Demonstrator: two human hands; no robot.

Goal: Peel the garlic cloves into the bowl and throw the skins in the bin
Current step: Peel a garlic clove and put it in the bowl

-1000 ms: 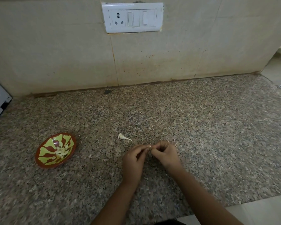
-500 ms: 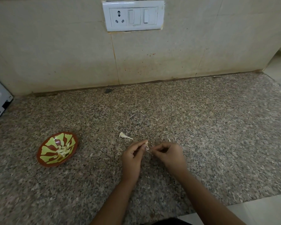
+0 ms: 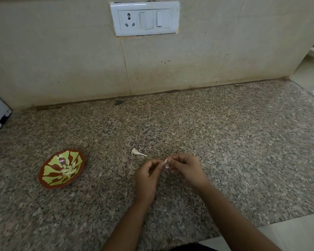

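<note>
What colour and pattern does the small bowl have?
The bowl is reddish-brown with yellow-green petal-like patches, seen in the head view.

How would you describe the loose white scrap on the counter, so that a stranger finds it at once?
Start at the speckled counter below the socket. Just beyond the left hand lies a small white scrap with a thin tail. Unlike the clove pinched between the left and right hand, nothing touches it.
</note>
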